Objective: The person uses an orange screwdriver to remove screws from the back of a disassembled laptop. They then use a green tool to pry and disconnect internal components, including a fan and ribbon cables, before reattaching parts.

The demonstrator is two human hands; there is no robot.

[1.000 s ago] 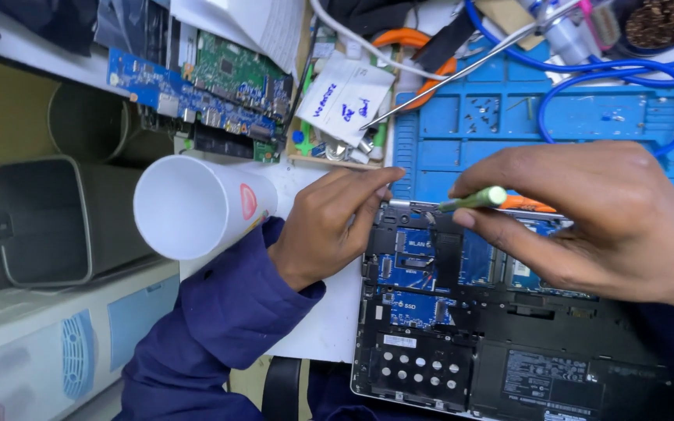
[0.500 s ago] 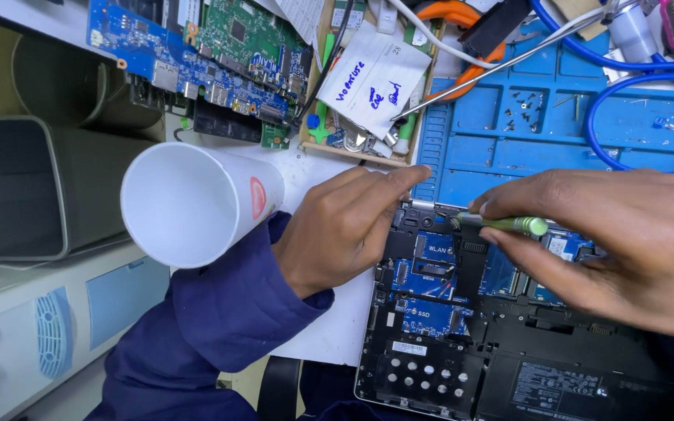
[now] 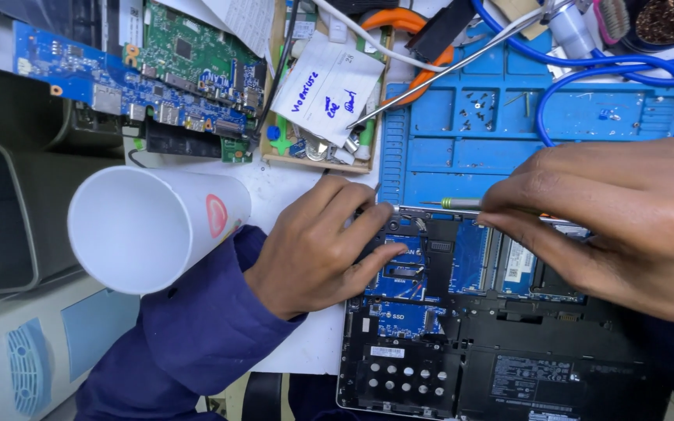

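Head view: right hand [image 3: 626, 226] pinches a screwdriver [image 3: 450, 203] over the opened laptop [image 3: 509, 343]; left hand [image 3: 321, 245], fingers loosely spread, presses its corner.

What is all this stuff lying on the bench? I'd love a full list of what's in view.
opened laptop: one, black shell with blue boards inside, lower right, under both hands
screwdriver: one, green grip with metal shaft, lying level, tip at the laptop's top edge
work mat: one, blue, upper right, small screws in its trays
paper cup: one, white with a red mark, on its side at left
circuit boards: two, one blue and one green, top left
paper note: one, white, handwritten, top centre
cable: one, blue, looped at top right
left hand: dark blue sleeve, resting on the laptop's corner
right hand: holding the screwdriver
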